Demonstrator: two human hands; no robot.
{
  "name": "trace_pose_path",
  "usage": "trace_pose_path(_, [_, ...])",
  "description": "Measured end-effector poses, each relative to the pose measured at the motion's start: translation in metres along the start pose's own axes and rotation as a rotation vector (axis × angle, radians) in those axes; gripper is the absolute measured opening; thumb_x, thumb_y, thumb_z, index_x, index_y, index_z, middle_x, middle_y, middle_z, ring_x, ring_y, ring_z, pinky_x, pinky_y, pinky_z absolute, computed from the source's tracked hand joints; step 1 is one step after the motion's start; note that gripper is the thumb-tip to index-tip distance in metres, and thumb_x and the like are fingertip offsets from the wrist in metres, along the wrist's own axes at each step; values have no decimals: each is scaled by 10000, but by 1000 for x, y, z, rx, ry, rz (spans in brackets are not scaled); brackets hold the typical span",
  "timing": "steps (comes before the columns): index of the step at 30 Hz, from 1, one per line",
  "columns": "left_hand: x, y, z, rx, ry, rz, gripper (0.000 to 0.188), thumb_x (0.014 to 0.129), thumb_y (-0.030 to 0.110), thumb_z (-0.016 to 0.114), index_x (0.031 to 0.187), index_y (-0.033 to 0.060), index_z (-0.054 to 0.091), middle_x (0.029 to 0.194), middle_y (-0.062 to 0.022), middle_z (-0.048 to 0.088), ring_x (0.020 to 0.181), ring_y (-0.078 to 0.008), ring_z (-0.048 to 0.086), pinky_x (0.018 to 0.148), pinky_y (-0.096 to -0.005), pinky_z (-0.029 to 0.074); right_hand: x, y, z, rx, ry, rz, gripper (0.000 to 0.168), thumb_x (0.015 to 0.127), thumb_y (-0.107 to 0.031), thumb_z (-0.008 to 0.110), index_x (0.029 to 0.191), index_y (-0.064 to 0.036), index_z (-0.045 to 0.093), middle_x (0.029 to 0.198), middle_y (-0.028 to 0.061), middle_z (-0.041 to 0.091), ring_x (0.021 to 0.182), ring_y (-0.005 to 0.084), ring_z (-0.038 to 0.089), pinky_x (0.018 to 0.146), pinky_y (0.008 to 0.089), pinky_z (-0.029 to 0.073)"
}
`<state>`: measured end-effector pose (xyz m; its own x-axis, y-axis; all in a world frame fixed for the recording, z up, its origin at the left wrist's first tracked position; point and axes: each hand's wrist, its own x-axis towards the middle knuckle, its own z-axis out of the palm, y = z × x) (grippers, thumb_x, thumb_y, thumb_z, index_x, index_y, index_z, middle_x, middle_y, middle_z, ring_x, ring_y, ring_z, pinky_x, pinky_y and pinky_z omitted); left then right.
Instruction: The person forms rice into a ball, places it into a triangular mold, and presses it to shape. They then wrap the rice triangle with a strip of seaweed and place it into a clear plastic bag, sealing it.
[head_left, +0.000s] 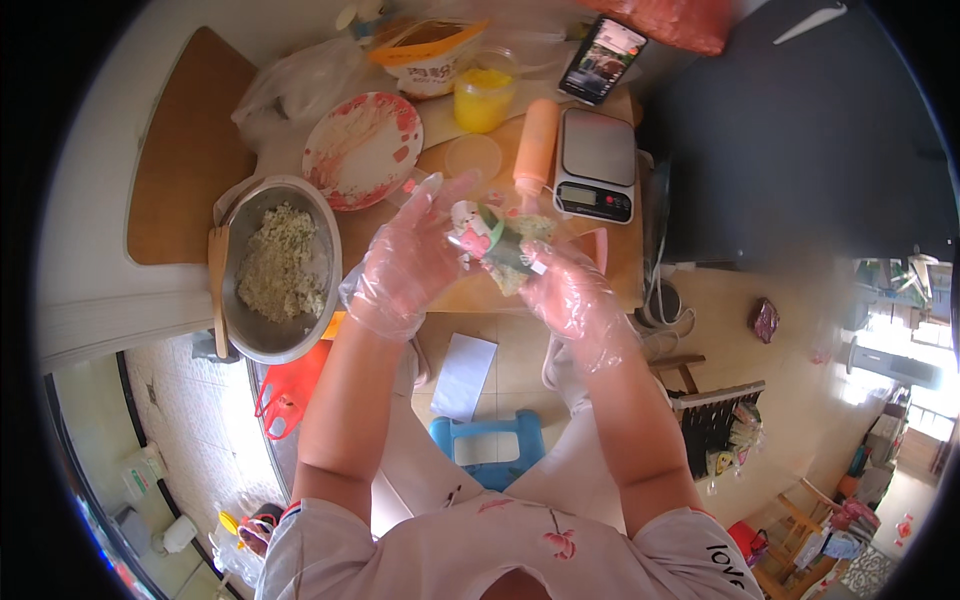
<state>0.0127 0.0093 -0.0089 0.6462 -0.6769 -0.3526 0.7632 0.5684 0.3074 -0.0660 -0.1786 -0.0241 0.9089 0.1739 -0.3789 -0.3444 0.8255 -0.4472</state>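
Note:
Both my hands wear clear plastic gloves above the front of the wooden board (450, 289). My right hand (566, 289) grips a clear plastic wrapper (480, 231) printed with a pink and green cartoon pattern. Pale green crumbly food (510, 281) shows at the wrapper's edges, on the right hand's side. My left hand (409, 251) is beside the wrapper's left end with its fingers apart; whether its fingertips touch the wrapper is hard to tell. Left of it, a metal bowl (330, 255) contains more crumbly mixture (277, 270), and a wooden spatula (218, 292) leans on its rim.
Behind my hands are a red-patterned plate (367, 150), a tub of yellow filling (484, 101), a round lid (474, 157), an orange squeeze bottle (537, 139) and a kitchen scale (598, 150). A phone (604, 60) leans at the back. A blue stool (487, 442) is below.

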Motion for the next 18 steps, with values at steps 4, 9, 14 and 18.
trace_pose_path(4, [6,-4,-12,-79,59,3,553,1021,411,432,1438,47,429,1389,-252,497,1275,-362,504,1067,-544,383,-1,2,4,-41,51,-6,822,936,-68,610,1574,-188,106,1428,88,451,1271,236,500,1048,405,419])
trace_pose_path(9, [7,-1,-14,-105,36,-31,568,1024,434,418,1436,43,430,1400,-270,482,1276,-377,500,1073,-541,381,2,5,-1,-29,58,22,815,938,-83,616,1572,-208,119,1439,77,430,1272,229,493,1043,403,424])
trace_pose_path(14, [6,2,-10,-88,48,-55,577,998,492,462,1358,45,522,1345,-247,542,1239,-357,538,1067,-520,401,8,8,3,-35,4,-21,840,914,-45,627,1569,-196,124,1418,78,437,1277,224,483,1047,393,427])
trace_pose_path(18, [9,2,-7,-178,66,-90,620,956,550,517,1294,32,564,1314,-229,571,1225,-348,552,1064,-507,410,13,15,-5,14,71,-25,863,900,-4,622,1570,-187,110,1405,72,441,1275,221,480,1053,395,426])
